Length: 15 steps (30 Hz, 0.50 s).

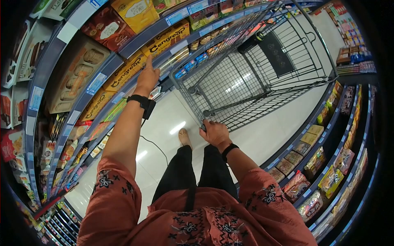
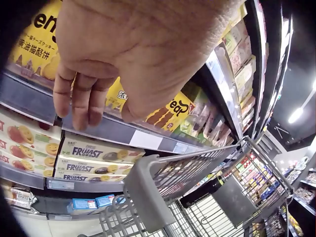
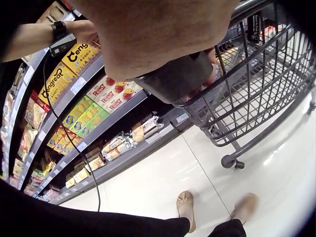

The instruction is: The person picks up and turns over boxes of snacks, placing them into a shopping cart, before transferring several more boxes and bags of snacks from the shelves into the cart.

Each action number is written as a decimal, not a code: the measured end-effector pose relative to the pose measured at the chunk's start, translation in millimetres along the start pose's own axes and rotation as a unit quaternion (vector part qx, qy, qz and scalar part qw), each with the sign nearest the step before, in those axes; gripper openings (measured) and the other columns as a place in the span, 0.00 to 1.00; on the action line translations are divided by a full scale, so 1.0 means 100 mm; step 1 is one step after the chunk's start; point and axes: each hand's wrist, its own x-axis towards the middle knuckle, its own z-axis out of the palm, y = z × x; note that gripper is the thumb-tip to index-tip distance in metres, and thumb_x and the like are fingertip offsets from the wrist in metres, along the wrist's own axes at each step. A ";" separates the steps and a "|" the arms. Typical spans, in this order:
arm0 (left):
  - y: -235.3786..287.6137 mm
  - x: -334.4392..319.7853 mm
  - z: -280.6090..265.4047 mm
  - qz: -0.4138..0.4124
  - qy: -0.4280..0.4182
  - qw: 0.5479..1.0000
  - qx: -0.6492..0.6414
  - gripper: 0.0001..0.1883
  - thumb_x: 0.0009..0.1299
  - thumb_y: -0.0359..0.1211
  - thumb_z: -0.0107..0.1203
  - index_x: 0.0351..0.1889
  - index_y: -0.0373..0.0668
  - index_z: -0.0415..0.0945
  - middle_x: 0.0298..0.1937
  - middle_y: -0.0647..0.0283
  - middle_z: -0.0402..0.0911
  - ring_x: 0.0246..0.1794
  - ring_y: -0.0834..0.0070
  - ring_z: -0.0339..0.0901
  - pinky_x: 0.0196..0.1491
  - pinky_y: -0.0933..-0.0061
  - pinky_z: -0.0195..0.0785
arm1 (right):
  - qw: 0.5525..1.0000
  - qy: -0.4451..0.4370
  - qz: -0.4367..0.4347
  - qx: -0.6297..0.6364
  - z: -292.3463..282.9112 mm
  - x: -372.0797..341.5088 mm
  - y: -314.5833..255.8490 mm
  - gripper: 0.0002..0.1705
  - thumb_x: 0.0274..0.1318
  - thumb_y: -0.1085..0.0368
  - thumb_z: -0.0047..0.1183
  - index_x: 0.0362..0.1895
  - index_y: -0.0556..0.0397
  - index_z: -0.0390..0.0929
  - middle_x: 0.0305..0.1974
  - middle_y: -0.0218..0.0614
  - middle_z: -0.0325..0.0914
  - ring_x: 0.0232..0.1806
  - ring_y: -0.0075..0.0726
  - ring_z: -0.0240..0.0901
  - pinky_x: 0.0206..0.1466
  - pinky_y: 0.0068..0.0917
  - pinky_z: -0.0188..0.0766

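My left hand (image 1: 148, 78) reaches to the shelf on the left, its index finger extended in the head view. Its fingertips are right at the yellow Cengreat cookie boxes (image 1: 168, 37), near the shelf's front edge. In the left wrist view the other fingers hang loosely, with nothing held; the hand covers part of a yellow box (image 2: 37, 47). My right hand (image 1: 216, 133) grips the grey handle (image 3: 173, 79) of a metal shopping cart (image 1: 236, 88). Inside the cart, bare wire mesh shows, and a dark panel (image 1: 278, 53) is on its far end.
Below the yellow boxes are white Frujast boxes (image 2: 98, 154) and green boxes (image 3: 81, 118). Another shelf (image 1: 303, 192) with packaged snacks curves along the right. The tiled floor (image 1: 164, 119) lies between. A thin cable (image 3: 64, 131) hangs from the left wrist. A stacked display (image 1: 353, 37) stands farther ahead.
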 end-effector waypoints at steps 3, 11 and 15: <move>0.15 -0.10 -0.13 -0.003 0.005 0.999 -0.043 0.38 0.71 0.37 0.47 0.77 0.44 0.44 0.38 0.46 0.83 0.39 0.51 0.81 0.47 0.55 0.71 | 1.000 -0.006 0.002 -0.001 0.00 -0.01 0.00 0.23 0.58 0.44 0.49 0.42 0.51 0.74 0.29 0.43 0.80 0.33 0.48 0.80 0.38 0.41 0.77; 0.08 -0.04 -0.15 0.021 0.098 0.993 -0.054 0.35 0.72 0.39 0.48 0.75 0.44 0.47 0.42 0.44 0.82 0.41 0.49 0.80 0.46 0.53 0.72 | 1.000 -0.013 0.011 -0.006 -0.04 -0.01 0.00 0.24 0.58 0.43 0.49 0.42 0.51 0.74 0.30 0.43 0.80 0.34 0.48 0.80 0.38 0.41 0.77; -0.02 0.08 -0.12 0.011 0.081 0.997 -0.002 0.36 0.70 0.40 0.50 0.75 0.47 0.48 0.43 0.41 0.81 0.45 0.45 0.80 0.47 0.50 0.72 | 1.000 -0.002 0.007 -0.013 -0.03 -0.02 0.00 0.23 0.58 0.43 0.50 0.41 0.50 0.74 0.31 0.43 0.80 0.33 0.48 0.81 0.38 0.42 0.78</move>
